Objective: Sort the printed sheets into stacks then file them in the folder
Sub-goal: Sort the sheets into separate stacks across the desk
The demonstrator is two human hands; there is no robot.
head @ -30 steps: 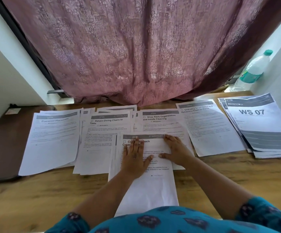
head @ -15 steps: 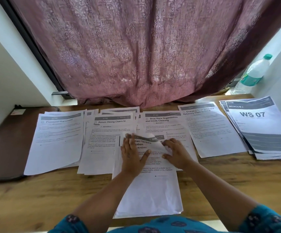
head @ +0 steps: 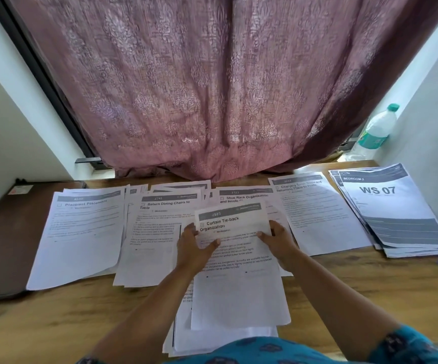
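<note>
A: Lifted now: Curtain Tie-back Organization sheet [head: 235, 248], top edge raised off the near pile [head: 223, 340], where half a second ago only a corner was curling up and a second ago lay flat under both palms

B: Grip state?

A: Left hand [head: 195, 248] pinching the sheet's left edge, thumb on top of the print. Right hand [head: 278, 241] pinching the right edge the same way, thumb over, fingers hidden beneath. Neither spread flat any more

B: Meaning for the sorting?

A: Probably one sheet separated and read by its heading, ready to go to a stack. No matching heading visible among the stacks beyond the lifted sheet, so perhaps a fresh stack needed; cannot tell for sure

B: Stacks on the surface [head: 370, 285], relative to that sheet?

A: Far left of it, Placemat Placement stack [head: 81, 232]. Just left, Return Dining Chairs to Table stack [head: 155, 232]. Directly behind and partly covered, Shoe Rack Organization stack [head: 244, 197]. Right of it, Charging Small Items stack [head: 317, 214]. Furthest right, WS 07 stack [head: 401, 211]

B: Folder?

A: Possibly the dark flat thing [head: 5, 245] left of the placemat stack; hard to confirm. Filing not yet begun

B: Risk?

A: Thin paper, two-edge pinch, likely to sag or drag the sheet below
</note>
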